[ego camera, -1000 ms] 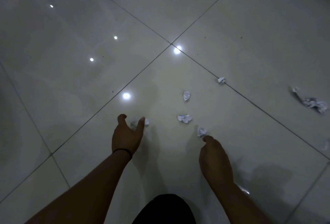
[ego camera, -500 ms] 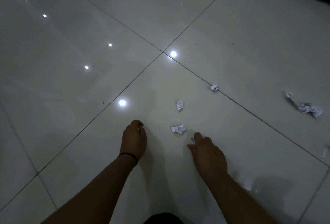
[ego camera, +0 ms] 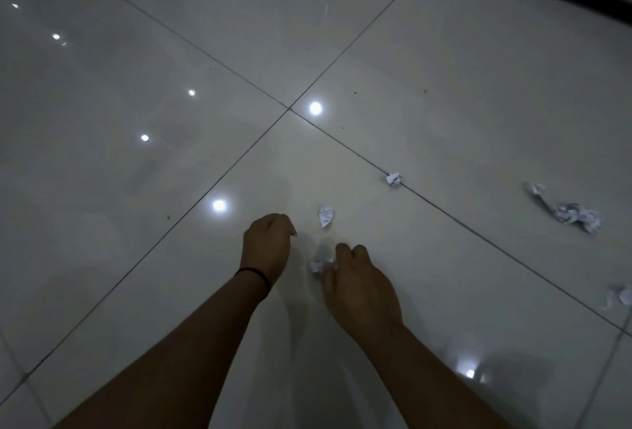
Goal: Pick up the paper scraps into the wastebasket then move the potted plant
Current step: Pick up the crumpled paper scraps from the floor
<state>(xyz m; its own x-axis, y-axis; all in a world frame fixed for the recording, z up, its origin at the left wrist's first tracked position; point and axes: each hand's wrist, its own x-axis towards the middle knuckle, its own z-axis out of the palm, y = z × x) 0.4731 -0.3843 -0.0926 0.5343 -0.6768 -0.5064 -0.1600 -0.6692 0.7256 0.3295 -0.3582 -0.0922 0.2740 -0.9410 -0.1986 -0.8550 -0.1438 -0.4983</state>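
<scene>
Head view: gathering small crumpled white paper scraps from a glossy grey tiled floor (ego camera: 444, 69)

Right hand (ego camera: 359, 288) pinches a scrap (ego camera: 318, 266); left hand (ego camera: 266, 244) is curled closed, contents unseen. Next scrap (ego camera: 326, 216) lies at 12 o'clock, others (ego camera: 394, 178) (ego camera: 578, 214) toward 2 o'clock. Secure the pinch before lifting; wastebasket and plant are out of view

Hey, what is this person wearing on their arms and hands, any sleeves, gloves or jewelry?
Both forearms are bare, with no sleeves in view and no gloves. The left hand has a thin black band around its wrist. The right hand shows no band, watch or ring.
</scene>
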